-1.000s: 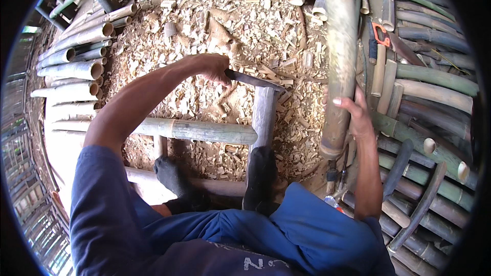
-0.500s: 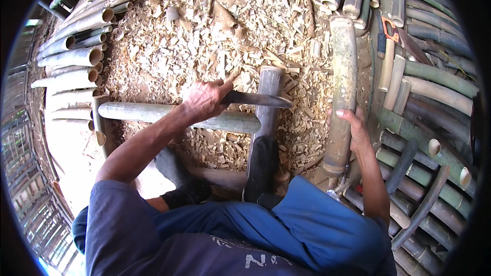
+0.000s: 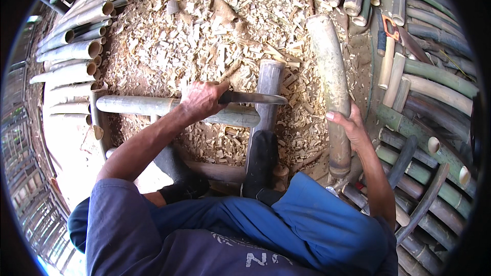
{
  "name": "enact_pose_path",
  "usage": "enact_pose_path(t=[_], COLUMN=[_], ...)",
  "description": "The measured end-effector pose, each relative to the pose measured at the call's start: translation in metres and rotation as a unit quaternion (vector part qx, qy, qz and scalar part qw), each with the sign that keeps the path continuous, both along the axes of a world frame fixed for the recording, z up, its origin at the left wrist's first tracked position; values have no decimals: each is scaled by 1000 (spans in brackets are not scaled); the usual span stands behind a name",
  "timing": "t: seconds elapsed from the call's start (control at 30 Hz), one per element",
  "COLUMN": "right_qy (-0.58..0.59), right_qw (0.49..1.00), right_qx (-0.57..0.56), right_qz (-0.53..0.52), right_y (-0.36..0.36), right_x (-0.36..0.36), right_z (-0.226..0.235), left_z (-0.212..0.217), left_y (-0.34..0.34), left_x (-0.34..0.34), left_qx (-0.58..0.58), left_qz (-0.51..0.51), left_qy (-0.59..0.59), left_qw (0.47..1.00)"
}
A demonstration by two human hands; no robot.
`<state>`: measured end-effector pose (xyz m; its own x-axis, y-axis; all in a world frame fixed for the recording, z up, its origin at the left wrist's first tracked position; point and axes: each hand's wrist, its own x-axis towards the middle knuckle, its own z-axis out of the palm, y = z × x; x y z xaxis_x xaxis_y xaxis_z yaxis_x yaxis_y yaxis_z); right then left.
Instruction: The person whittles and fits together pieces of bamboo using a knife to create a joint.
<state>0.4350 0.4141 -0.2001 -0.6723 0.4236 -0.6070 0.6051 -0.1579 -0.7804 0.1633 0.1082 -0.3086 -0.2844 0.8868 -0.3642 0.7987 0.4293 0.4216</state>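
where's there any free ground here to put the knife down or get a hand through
Barest: the pale patch left of the left forearm, and the chip-covered ground beyond the left hand and its knife. Crowded: bamboo poles stacked past the right hand.

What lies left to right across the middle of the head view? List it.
Stacked bamboo poles → left hand gripping the knife → upright dark bamboo post → thick bamboo section under the right hand → green bamboo pile.

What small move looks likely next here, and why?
Probably draw the bamboo pole over onto the post: the right hand grips it off to the side, while the left hand holds the knife across the post.
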Motion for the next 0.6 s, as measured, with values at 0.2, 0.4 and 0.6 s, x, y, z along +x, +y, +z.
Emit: enact_pose_path(t=[0.2, 0.4, 0.6], right_qy=[10, 21, 3], right_qw=[999, 976, 888], right_qx=[31, 148, 310], right_qz=[34, 158, 339], right_y=[-2, 1, -10], right_x=[-1, 3, -20], right_z=[3, -5, 24], left_z=[4, 5, -1], left_y=[5, 8, 13], left_x=[2, -1, -1], left_qx=[7, -6, -113], left_qz=[16, 15, 16], left_qy=[13, 1, 48], left_qw=[1000, 1000, 992])
